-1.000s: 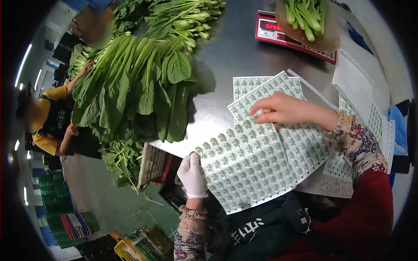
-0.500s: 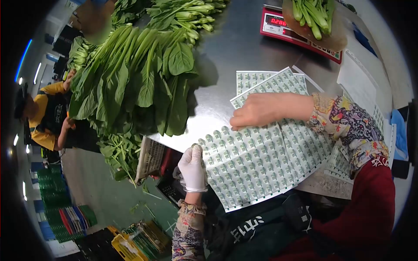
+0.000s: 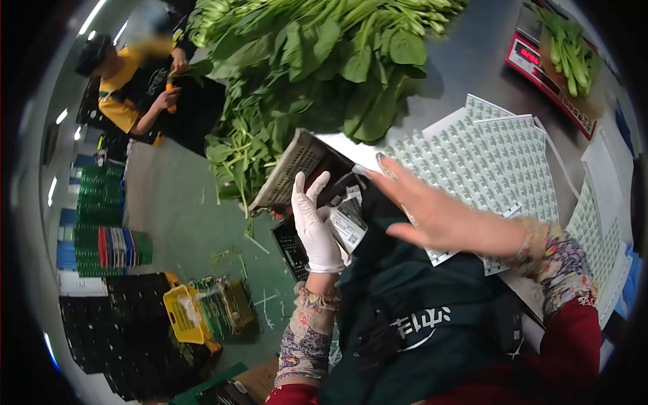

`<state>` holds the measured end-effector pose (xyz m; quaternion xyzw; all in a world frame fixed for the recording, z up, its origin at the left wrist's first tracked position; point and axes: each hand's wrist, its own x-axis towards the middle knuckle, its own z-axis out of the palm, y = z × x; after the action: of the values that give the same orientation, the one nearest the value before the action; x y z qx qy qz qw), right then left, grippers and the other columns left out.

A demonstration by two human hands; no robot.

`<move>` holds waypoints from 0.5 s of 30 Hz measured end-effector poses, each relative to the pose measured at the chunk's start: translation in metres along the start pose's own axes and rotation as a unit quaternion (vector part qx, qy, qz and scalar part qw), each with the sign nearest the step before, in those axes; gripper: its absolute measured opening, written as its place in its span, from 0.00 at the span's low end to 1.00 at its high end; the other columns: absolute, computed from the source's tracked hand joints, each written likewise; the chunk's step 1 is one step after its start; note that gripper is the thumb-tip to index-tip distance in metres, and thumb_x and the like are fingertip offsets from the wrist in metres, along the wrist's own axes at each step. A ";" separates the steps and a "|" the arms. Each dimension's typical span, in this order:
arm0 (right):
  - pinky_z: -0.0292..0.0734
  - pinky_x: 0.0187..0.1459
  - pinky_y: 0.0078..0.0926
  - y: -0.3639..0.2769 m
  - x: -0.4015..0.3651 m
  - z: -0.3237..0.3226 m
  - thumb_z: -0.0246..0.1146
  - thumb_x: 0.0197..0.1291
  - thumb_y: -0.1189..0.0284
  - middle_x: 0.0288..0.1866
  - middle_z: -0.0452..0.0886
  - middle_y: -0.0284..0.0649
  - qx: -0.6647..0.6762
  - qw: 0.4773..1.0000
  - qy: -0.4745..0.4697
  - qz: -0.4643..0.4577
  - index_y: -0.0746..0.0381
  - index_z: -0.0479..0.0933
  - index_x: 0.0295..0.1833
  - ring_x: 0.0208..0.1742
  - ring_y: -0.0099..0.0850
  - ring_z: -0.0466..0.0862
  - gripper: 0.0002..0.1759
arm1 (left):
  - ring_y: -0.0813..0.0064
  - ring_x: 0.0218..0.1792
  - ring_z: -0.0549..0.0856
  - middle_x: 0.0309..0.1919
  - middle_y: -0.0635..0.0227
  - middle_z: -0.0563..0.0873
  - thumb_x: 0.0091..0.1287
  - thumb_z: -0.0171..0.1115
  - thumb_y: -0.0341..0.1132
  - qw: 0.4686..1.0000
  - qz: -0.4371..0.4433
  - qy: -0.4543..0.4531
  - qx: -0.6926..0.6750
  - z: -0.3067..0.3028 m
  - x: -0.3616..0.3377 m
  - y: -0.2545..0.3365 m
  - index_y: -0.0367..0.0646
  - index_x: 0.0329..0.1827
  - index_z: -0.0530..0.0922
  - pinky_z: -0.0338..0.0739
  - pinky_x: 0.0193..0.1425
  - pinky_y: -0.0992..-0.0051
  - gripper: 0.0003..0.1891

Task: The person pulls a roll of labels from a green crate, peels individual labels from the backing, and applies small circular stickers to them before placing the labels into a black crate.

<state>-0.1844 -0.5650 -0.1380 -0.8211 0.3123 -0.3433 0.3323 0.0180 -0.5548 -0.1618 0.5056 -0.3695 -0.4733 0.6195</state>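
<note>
Pointing upward, the gloved left hand (image 3: 314,226) has its fingers extended and grips nothing. A grey basket (image 3: 291,167) sits just above its fingertips, and a small packet (image 3: 348,229) lies just right of its palm. The bare right hand (image 3: 432,214) is spread wide and empty, over the near edge of the label sheet (image 3: 493,158), which extends to its right.

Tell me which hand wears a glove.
The left hand: it wears a white glove, with its fingers pointing up. The right hand is bare and spread open near the label sheets.
</note>
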 end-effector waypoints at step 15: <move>0.68 0.60 0.37 -0.010 0.056 0.104 0.59 0.51 0.80 0.66 0.64 0.52 -0.163 0.981 -0.104 -0.021 0.66 0.70 0.59 0.59 0.46 0.73 0.25 | 0.88 0.27 0.79 0.29 0.73 0.83 0.69 0.57 0.35 0.988 -0.125 0.052 0.080 -0.119 -0.091 0.023 0.35 0.37 0.80 0.74 0.30 0.86 0.10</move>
<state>-0.0691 -0.5664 -0.1667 -0.9020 0.3105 -0.2075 0.2168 0.1086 -0.4337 -0.1627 0.6197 -0.3074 -0.4891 0.5313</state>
